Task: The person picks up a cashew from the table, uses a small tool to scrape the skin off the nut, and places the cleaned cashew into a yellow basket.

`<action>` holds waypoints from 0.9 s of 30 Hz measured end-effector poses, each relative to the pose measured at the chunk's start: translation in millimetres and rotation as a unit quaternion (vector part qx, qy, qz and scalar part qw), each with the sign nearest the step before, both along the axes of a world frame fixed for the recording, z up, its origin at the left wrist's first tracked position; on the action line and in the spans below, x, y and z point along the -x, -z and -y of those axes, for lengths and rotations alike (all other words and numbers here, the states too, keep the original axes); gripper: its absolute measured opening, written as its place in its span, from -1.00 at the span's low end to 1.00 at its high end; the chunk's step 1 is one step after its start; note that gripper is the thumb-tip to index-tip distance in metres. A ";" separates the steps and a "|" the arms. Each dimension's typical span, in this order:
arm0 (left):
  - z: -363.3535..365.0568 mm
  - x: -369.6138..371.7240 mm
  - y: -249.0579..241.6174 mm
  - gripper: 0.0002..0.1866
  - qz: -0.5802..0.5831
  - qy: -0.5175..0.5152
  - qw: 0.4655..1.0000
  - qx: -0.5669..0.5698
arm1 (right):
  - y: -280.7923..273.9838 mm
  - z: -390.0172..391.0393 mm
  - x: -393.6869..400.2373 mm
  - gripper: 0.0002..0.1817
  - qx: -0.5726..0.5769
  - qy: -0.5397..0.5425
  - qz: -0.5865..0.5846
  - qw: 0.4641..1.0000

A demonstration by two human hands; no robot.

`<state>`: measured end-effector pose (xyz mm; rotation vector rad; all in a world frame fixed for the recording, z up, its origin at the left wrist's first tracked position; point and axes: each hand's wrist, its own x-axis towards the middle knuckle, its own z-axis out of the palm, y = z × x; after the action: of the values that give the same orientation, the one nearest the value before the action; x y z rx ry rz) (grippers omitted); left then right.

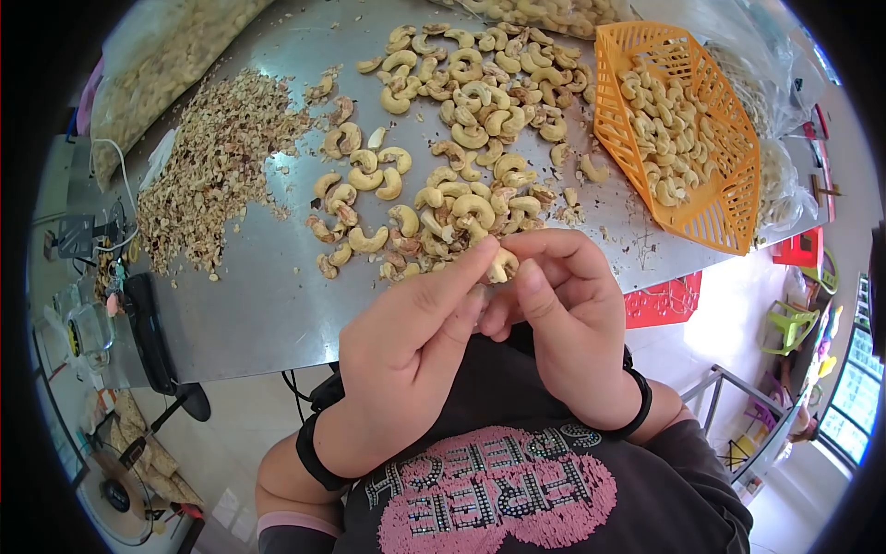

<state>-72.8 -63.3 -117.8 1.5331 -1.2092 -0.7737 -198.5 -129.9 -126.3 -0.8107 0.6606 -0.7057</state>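
Note:
A pale cashew nut (501, 266) is pinched between the fingertips of both hands, just over the table's near edge. My left hand (406, 346) has its index finger and thumb against the nut's left side. My right hand (577, 319) curls round from the other side, its thumb and index finger on the nut. Part of the cashew is hidden behind the fingers. Right beyond my hands lies a loose pile of cashews (475, 208), some with brown skin patches. A larger heap of cashews (517, 78) spreads farther back on the metal table (277, 319).
An orange slotted basket (711, 222) with pale cashews sits at the right. To the left is a mound of skin flakes and crumbs (217, 157). A clear bag of cashews (175, 69) leans behind it. A red crate (664, 300) stands below the table's right edge.

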 end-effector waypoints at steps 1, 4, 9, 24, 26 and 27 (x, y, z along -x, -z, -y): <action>1.1 -0.6 1.8 -0.63 0.034 -0.005 0.999 0.028 | -0.2 -0.6 -0.9 -0.74 0.000 0.000 0.000 1.000; 3.9 -1.5 2.9 -0.60 0.093 0.022 0.994 0.049 | -2.9 -2.6 -4.5 -0.72 0.017 0.027 -0.012 0.999; 2.7 -0.7 6.1 -0.59 0.117 0.028 0.990 0.072 | -3.7 -2.4 -4.6 -0.71 0.016 0.030 -0.013 0.999; -2.3 -8.5 -9.9 -0.60 -0.017 0.059 0.997 -0.037 | 0.1 0.7 2.6 -0.65 0.056 -0.012 0.017 0.998; -1.8 -8.6 -11.1 -0.59 -0.017 0.060 0.997 -0.033 | 0.2 0.9 2.0 -0.66 0.063 -0.011 0.009 0.998; -1.5 -9.1 -11.5 -0.58 -0.005 0.066 0.998 -0.018 | 0.3 0.9 1.8 -0.66 0.069 -0.011 0.002 0.998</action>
<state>-63.7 -61.8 -106.3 1.4885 -1.3057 -0.8933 -200.3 -130.8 -126.6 -0.9422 0.6029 -0.7384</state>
